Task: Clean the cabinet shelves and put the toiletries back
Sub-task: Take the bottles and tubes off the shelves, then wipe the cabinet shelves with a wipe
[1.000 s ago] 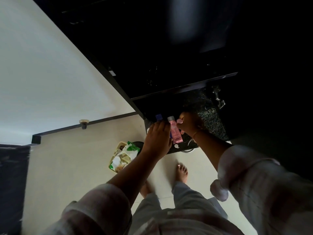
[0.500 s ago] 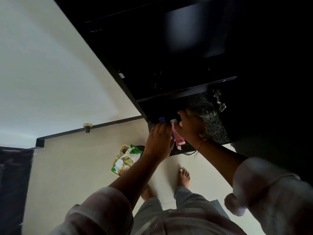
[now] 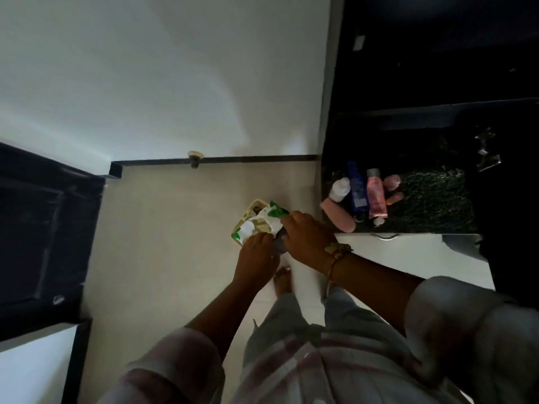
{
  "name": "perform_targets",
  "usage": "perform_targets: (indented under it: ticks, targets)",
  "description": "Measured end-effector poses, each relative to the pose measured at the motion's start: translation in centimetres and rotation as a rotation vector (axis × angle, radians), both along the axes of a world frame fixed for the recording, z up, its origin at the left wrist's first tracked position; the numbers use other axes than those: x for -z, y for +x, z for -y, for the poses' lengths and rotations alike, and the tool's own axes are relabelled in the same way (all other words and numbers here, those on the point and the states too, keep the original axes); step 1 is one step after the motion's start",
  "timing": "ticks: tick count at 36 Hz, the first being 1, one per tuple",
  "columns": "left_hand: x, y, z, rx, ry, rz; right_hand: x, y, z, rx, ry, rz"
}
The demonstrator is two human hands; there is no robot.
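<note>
The toiletries stand clustered at centre right of the frame on the dark speckled bench (image 3: 431,199): a blue bottle (image 3: 357,188) upright beside a pink tube (image 3: 376,196), a white bottle (image 3: 339,188) to their left, and a pale pink bottle (image 3: 338,215) lying at the front edge. Below and left of them, the left hand (image 3: 256,253) and right hand (image 3: 309,239) are close together, with something grey (image 3: 278,243) between them. Their fingers curl away from view, so I cannot tell either grip's state. Just beyond the fingertips a green-and-white packet (image 3: 262,223) lies in a yellowish basket (image 3: 253,206) on the pale floor (image 3: 163,228).
</note>
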State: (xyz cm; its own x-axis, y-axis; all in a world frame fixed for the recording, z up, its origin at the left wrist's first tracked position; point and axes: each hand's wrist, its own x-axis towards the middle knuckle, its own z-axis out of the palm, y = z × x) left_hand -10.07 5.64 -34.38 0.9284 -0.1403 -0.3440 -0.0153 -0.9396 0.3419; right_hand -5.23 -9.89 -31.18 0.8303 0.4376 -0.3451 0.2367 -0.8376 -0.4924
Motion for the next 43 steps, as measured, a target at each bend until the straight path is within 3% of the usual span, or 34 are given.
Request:
perform_targets:
  ticks: [4, 8, 18, 27, 43]
  targets:
    - [4.0, -0.9, -3.3, -0.068, 0.032, -0.226, 3.1, -1.0, -2.5, -0.045, -0.078, -0.16]
    - [7.6, -0.3, -5.3, -0.101, 0.035, -0.322, 6.0, -1.3, -4.1, -0.019, -0.122, -0.248]
    - [16.1, 3.6, -7.6, 0.045, 0.029, -0.331, 12.0, -2.0, -5.9, 0.128, -0.223, -0.299]
    - [23.2, 7.2, -7.8, 0.137, 0.19, -0.468, 15.3, -2.6, -5.4, 0.112, -0.238, -0.31]
    - [27.4, 8.4, -8.0, 0.128, 0.263, -0.458, 18.8, -3.2, -3.8, 0.118, -0.212, -0.339]
